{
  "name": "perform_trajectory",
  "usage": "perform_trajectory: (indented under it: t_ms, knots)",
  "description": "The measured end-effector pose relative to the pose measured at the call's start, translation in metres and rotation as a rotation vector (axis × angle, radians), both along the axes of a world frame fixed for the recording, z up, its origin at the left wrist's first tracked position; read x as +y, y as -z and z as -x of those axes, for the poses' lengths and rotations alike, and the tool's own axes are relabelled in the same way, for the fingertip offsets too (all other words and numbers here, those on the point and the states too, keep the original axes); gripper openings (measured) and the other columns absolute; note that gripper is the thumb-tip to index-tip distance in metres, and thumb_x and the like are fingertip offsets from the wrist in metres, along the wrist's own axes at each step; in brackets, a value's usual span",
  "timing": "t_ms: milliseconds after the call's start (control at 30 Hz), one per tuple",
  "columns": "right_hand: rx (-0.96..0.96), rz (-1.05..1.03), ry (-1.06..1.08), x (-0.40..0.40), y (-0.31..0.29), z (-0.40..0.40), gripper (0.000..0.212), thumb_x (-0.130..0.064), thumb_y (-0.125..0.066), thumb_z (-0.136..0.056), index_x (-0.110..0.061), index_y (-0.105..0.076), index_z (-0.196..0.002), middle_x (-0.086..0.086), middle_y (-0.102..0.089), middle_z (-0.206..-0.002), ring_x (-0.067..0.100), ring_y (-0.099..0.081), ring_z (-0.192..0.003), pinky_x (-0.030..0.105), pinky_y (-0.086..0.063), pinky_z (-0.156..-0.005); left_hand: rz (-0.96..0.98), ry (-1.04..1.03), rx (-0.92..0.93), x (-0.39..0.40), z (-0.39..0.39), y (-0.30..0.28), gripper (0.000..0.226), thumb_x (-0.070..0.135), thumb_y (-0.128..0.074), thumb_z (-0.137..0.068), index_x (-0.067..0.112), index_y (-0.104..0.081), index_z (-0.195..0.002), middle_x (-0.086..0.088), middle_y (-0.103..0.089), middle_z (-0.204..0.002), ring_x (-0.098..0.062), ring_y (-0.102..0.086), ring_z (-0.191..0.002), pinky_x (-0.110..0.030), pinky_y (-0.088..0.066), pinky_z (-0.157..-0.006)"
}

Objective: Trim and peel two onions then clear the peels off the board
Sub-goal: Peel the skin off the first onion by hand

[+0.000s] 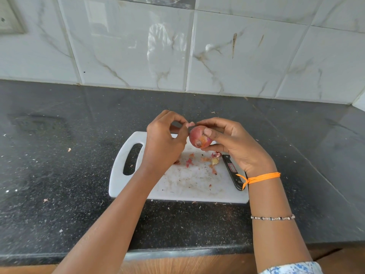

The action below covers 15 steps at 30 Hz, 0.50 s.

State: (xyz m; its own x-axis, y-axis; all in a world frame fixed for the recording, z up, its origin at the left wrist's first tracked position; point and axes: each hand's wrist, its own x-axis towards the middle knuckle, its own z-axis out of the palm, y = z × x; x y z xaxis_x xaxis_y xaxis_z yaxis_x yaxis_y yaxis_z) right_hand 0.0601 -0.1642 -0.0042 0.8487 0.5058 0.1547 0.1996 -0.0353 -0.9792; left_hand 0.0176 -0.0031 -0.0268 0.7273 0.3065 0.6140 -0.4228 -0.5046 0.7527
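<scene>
Black stone counter (59,155) carries everything, with a white board (189,186) lying flat near its front edge, handle slot to the left, close enough that both hands can work over it and the scraps drop onto it. No bowl, bin or other container is in view, so the board is the only thing collecting waste. On it lie reddish peels (189,162) scattered across the far half, and a cut-off root end (215,161) sits beside them. A knife (232,171) rests along the board's right side, handle toward the person, partly under the right wrist; it looks parked within reach while the fingers do the peeling.

Above the board, the right hand (235,143) cradles the onion (199,137), fingers curled behind it and the thumb pressed on its front, which steadies it and turns the skin toward the other hand. The left hand (164,139) pinches a small strip of skin (190,124) at the onion's top, apparently pulling it away. Only one onion can be seen; where the second is cannot be told. Judging by this, peeling is under way and clearing has not begun.
</scene>
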Motion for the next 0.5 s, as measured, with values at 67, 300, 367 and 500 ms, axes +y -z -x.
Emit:
perform_trajectory:
  t_ms: [67, 300, 367, 500]
  knots:
    - [0.025, -0.053, -0.029, -0.0012, -0.0012, 0.0008, 0.027, -0.022, -0.064, -0.076, -0.014, -0.067, -0.102, 0.004, -0.069, -0.099, 0.016, -0.069, -0.089, 0.025, -0.057, -0.068, 0.038, -0.046, 0.042, 0.0022, -0.0010, 0.0007, 0.013, 0.007, -0.067, -0.084, 0.017, -0.063, -0.077, 0.004, -0.063, -0.084, -0.012, -0.067, -0.070, -0.031, -0.057, -0.062]
    - [0.056, -0.139, 0.047, 0.0031, -0.0003, -0.0005, 0.006, -0.010, -0.059, -0.088, -0.013, -0.057, -0.093, 0.006, -0.063, -0.093, 0.019, -0.069, -0.082, 0.032, -0.059, -0.067, 0.181, 0.139, 0.172, 0.0016, 0.0021, -0.0010, 0.025, 0.000, -0.055, -0.090, 0.016, -0.068, -0.103, 0.003, -0.070, -0.099, -0.008, -0.069, -0.081, -0.028, -0.058, -0.073]
    - [0.053, -0.149, 0.085, 0.0048, 0.0004, -0.0010, 0.006, -0.013, -0.059, -0.089, -0.013, -0.054, -0.089, 0.003, -0.063, -0.087, 0.020, -0.070, -0.080, 0.032, -0.059, -0.065, 0.314, 0.229, 0.217, -0.0006, 0.0050, -0.0050, 0.015, 0.014, -0.060, -0.091, 0.014, -0.068, -0.103, -0.001, -0.071, -0.095, -0.011, -0.070, -0.083, -0.036, -0.060, -0.070]
    - [0.025, -0.161, 0.112, 0.0064, 0.0016, -0.0016, 0.006, -0.015, -0.058, -0.091, -0.012, -0.054, -0.089, 0.007, -0.067, -0.085, 0.022, -0.069, -0.082, 0.033, -0.059, -0.068, 0.293, 0.245, 0.299, -0.0027, 0.0039, -0.0036, 0.038, 0.023, -0.080, -0.072, 0.016, -0.068, -0.107, 0.003, -0.071, -0.097, -0.013, -0.071, -0.080, -0.037, -0.060, -0.072]
